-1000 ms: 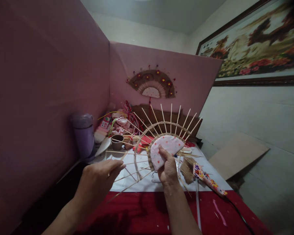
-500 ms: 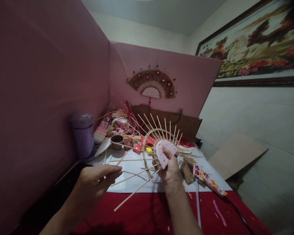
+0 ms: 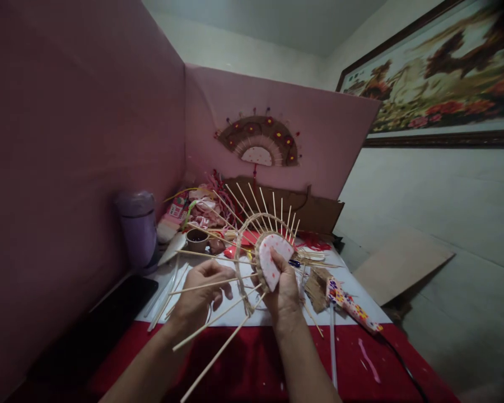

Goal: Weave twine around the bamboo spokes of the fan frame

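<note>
My right hand (image 3: 283, 285) grips a half-made fan by its half-round white fabric centre (image 3: 274, 254) with red dots, thumb on top. Thin wooden sticks (image 3: 218, 285) spread out from that centre, and a band of twine (image 3: 240, 243) runs across them in an arc. Among the lower left sticks is my left hand (image 3: 205, 288), its fingers curled and partly behind a stick. What its fingertips pinch, if anything, I cannot make out.
A finished fan (image 3: 260, 137) hangs on the pink panel. A purple tumbler (image 3: 138, 232), a phone (image 3: 121, 299) and a small brown cup (image 3: 197, 239) are at left. To the right lie a flower-patterned glue gun (image 3: 353, 308) and torn cardboard (image 3: 318, 288).
My left hand has moved right and up, in among the sticks. The fan has shifted slightly left in view, still in my right hand.
</note>
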Demonstrator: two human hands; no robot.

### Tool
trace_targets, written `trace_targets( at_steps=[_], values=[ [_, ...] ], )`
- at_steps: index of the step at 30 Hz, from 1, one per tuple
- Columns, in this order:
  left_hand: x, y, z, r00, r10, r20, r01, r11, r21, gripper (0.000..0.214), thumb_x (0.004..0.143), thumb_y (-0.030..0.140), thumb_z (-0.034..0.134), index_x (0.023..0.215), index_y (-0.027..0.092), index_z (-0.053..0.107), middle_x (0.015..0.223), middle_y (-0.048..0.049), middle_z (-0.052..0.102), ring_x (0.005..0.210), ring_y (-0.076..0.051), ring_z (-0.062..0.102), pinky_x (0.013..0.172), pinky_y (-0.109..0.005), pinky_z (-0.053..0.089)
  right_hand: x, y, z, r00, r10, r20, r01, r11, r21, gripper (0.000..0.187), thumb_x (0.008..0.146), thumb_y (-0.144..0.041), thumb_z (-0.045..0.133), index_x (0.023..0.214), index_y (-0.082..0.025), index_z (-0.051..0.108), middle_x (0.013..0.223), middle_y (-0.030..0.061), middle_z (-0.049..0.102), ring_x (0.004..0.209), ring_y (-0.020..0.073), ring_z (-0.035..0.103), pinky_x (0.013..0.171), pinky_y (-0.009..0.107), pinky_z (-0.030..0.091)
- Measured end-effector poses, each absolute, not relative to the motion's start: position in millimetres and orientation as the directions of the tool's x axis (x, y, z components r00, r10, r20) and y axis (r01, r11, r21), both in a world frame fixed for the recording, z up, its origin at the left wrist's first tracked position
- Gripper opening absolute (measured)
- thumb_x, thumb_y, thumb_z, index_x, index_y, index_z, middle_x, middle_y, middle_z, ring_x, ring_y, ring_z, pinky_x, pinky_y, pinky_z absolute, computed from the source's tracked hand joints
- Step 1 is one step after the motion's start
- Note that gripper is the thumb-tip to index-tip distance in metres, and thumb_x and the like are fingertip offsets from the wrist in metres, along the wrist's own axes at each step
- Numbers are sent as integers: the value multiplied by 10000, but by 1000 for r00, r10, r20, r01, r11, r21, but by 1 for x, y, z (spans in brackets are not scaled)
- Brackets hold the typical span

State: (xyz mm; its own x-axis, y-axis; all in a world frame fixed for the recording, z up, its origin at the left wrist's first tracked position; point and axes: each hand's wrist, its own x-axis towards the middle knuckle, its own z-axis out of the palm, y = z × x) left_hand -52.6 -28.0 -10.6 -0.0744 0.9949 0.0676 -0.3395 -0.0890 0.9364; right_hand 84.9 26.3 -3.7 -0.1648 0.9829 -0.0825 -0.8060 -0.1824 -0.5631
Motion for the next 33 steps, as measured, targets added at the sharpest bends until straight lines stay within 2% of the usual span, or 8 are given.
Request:
trace_targets(
  at_steps=[3, 6, 9, 13, 17, 24, 30, 33],
  values=[
    [-59, -23, -7, 120, 992, -40, -700, 113, 705, 103, 666, 116, 588, 627, 137, 495, 495, 61, 470, 327, 7, 309, 284, -91, 156, 87, 27, -2, -233, 954, -188, -838, -296, -459, 77, 703, -191, 558, 679, -119, 570, 508, 14, 619, 405, 111, 553, 387, 207, 464],
    [-58, -23, -5, 221, 975, -20, -813, 196, 549, 99, 700, 93, 515, 627, 140, 469, 516, 51, 474, 341, 8, 333, 301, -79, 217, 88, 27, -3, -219, 957, -188, -835, -284, -471, 89, 705, -216, 562, 705, -128, 572, 514, 8, 620, 405, 116, 550, 360, 207, 444],
    [-52, -28, -6, 151, 988, 21, -728, 97, 679, 45, 708, 121, 552, 735, 152, 534, 520, 45, 508, 372, -19, 405, 354, -107, 310, 90, 30, -7, -177, 978, -111, -827, -209, -521, 137, 680, -257, 604, 739, -136, 580, 550, 4, 631, 439, 118, 565, 389, 217, 463],
    [-50, -36, -10, 9, 988, 156, -364, -142, 921, 189, 664, 178, 656, 846, 136, 620, 609, 4, 580, 505, -72, 500, 458, -173, 389, 91, 33, -11, -78, 996, -50, -860, -93, -502, 149, 652, -269, 616, 740, -157, 575, 565, -14, 634, 478, 113, 580, 469, 233, 501],
    [-49, -41, -11, -3, 967, 255, -77, -255, 964, 203, 674, 258, 666, 836, 136, 655, 766, -35, 598, 625, -107, 511, 519, -206, 400, 89, 33, -11, -12, 998, -66, -875, -43, -482, 161, 622, -243, 605, 761, -172, 565, 580, -32, 642, 485, 99, 582, 501, 225, 504],
    [-50, -36, -22, 25, 976, 218, -96, -215, 972, 330, 603, 240, 732, 922, 191, 666, 888, -42, 635, 823, -165, 565, 709, -262, 454, 87, 30, -8, 52, 988, -142, -895, -17, -445, 186, 624, -233, 595, 795, -163, 581, 627, -5, 668, 508, 130, 603, 441, 235, 482],
    [-50, -30, -27, -62, 972, 228, -61, -232, 971, 247, 625, 303, 710, 823, 157, 693, 749, -36, 626, 618, -121, 533, 517, -217, 424, 85, 32, -9, 62, 983, -176, -914, -15, -405, 187, 621, -209, 602, 801, -164, 585, 629, -12, 669, 539, 119, 611, 520, 232, 508],
    [-48, -29, -26, -117, 963, 244, -50, -251, 967, 216, 609, 301, 717, 757, 147, 688, 683, -21, 603, 570, -110, 513, 480, -210, 399, 83, 33, -11, 97, 983, -156, -899, 19, -438, 208, 606, -223, 615, 806, -174, 586, 650, -18, 672, 589, 125, 627, 574, 244, 522]
  ],
)
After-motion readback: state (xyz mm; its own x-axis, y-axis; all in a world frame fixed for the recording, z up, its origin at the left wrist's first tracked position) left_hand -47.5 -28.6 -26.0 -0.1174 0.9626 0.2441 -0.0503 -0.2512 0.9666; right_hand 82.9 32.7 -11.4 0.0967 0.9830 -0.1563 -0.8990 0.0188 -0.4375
